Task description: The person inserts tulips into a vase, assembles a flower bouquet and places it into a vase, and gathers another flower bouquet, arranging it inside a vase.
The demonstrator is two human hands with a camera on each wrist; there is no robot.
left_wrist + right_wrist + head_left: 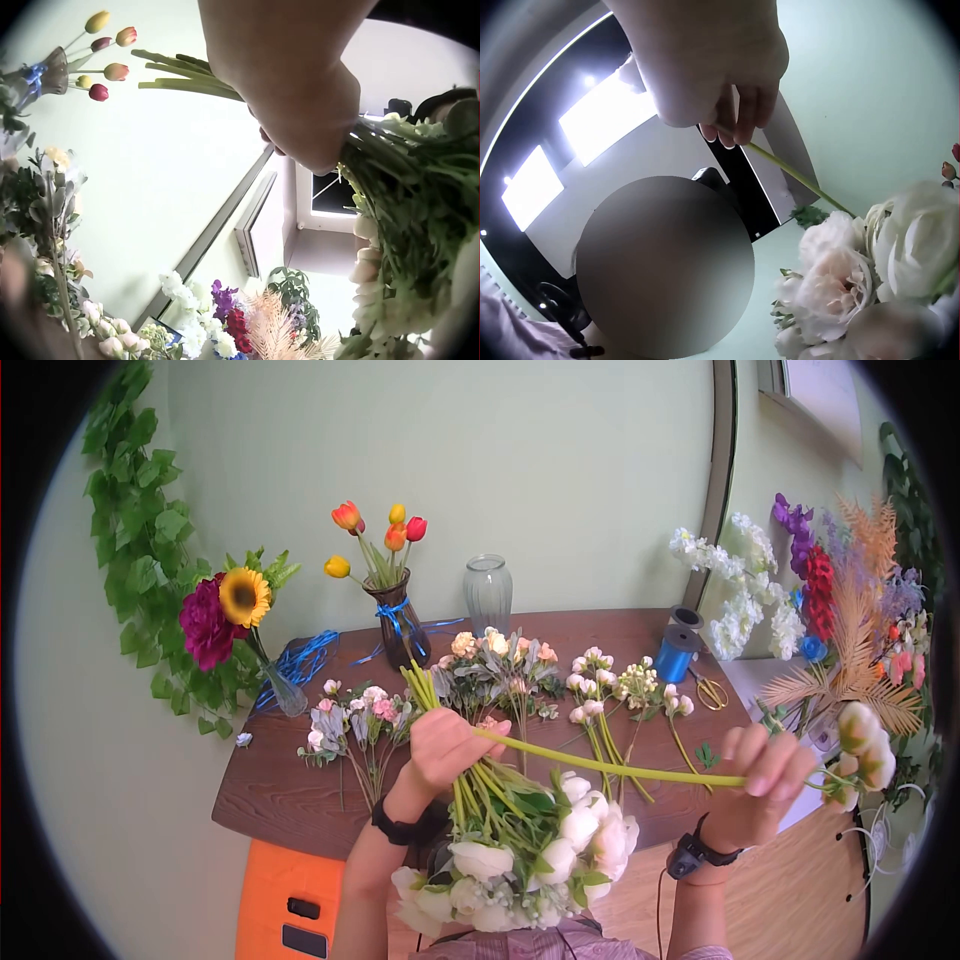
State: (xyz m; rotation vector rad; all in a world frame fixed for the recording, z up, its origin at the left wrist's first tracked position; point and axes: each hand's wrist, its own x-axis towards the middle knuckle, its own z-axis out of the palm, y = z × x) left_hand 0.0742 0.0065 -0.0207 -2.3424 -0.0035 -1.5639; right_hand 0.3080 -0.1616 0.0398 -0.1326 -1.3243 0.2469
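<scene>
My left hand (445,750) grips the gathered green stems of a white peony bouquet (490,865), its blooms hanging down toward my body. Cut stem ends stick out above the fist; in the left wrist view the stems (191,79) pass through the hand (292,112). Out to the right, my right hand (765,770) pinches a single long stem (610,765), which lies almost level. This stem's white blooms (865,750) lie beyond the right hand, and its other end reaches the left hand. Right fingertips around the stem (799,176) also show in the right wrist view.
On the dark wooden table (260,790) lie pink-and-white flower sprays (365,715), blue ribbon spools (678,650) and gold-handled scissors (711,693). Behind stand a tulip vase (400,625) and a clear glass vase (488,595). A sunflower vase (285,688) stands left; mixed flowers (840,610) fill the right.
</scene>
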